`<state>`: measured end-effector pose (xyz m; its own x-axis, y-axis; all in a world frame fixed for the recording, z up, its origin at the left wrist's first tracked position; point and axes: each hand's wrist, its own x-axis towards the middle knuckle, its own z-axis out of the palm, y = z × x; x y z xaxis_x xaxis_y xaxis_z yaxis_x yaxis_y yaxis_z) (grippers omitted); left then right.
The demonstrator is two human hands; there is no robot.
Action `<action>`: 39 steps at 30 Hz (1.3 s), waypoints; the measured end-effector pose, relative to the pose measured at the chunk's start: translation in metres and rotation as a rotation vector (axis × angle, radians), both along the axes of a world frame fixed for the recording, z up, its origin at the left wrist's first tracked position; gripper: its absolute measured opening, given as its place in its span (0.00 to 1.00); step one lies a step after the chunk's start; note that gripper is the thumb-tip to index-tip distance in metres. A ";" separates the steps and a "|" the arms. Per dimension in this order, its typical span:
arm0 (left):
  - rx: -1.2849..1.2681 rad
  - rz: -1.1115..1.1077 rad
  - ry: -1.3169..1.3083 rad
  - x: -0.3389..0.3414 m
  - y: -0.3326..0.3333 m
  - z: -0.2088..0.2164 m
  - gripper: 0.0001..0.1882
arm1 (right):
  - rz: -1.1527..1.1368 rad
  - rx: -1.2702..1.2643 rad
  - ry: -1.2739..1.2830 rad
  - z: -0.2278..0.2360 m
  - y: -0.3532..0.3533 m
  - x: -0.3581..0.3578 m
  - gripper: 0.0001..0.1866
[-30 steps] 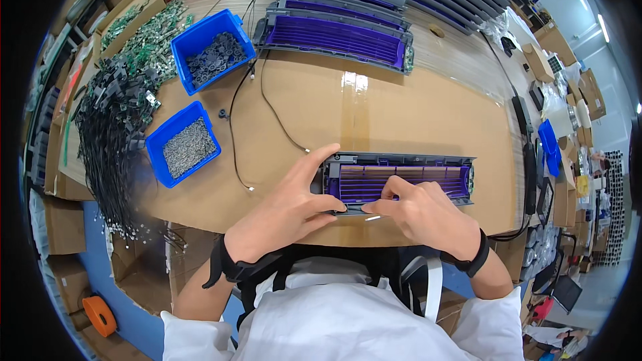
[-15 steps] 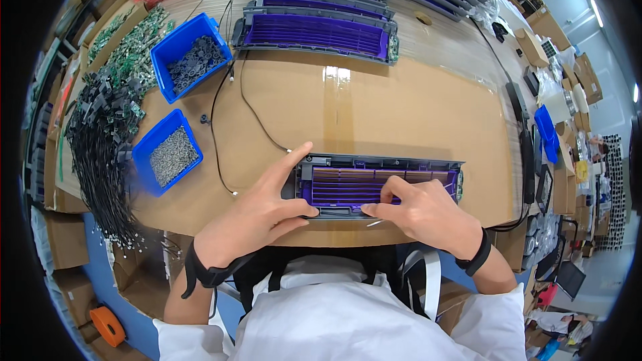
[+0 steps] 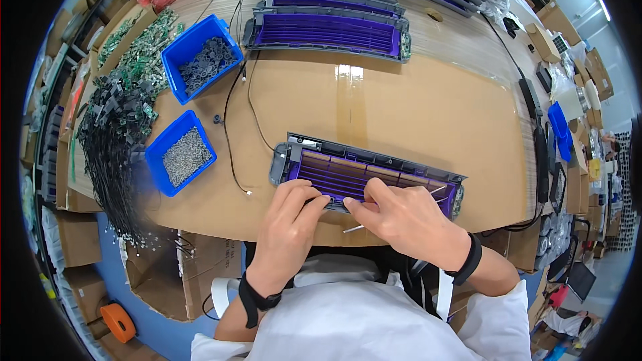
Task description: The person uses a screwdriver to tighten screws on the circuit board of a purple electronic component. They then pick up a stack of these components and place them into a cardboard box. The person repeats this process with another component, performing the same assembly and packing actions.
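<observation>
The pale wood-grained bench (image 3: 445, 35) carries a flat brown cardboard sheet (image 3: 441, 110) along its near part. A row of dark-grey and purple slatted plastic casings (image 3: 329, 31) stands toward the far edge; a long black bar with a cord (image 3: 531, 101) follows the right edge. Toward the left edge lie a blue plastic bin of grey rings (image 3: 175, 79), a blue plastic bin of small metallic pieces (image 3: 158, 164) and a heap of black cables (image 3: 110, 154). A broad stretch of cardboard shows between the row and the work, and another toward the right edge; the near margin is narrow.

The long dark-grey plastic housing with purple slats (image 3: 354, 172) lies slantwise near the middle of the near edge, its right end closer to that edge. The left hand (image 3: 287, 227) brings thumb and forefinger together at its near long side; whether they pinch it cannot be told. The right hand (image 3: 408, 217) sets its thumb just beside them; its closure is partly hidden, and a thin pale rod (image 3: 353, 229) protrudes beneath it.

Compared with half a second earlier, the housing is turned from roughly parallel to the near edge, and the left hand, formerly spread along its left end, is gathered at the near side.
</observation>
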<state>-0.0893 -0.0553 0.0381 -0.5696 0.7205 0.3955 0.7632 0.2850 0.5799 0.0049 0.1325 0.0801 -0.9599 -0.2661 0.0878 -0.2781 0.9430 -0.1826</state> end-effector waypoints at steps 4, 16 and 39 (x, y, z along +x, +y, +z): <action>0.063 0.019 0.031 0.000 0.000 -0.009 0.18 | 0.011 -0.027 0.010 -0.001 0.005 0.003 0.18; 0.086 0.018 0.059 -0.001 0.000 -0.018 0.17 | -0.009 -0.134 -0.106 0.012 0.035 0.015 0.15; 0.083 -0.171 0.033 0.022 0.035 -0.010 0.19 | -0.109 -0.113 -0.115 0.009 0.059 0.048 0.13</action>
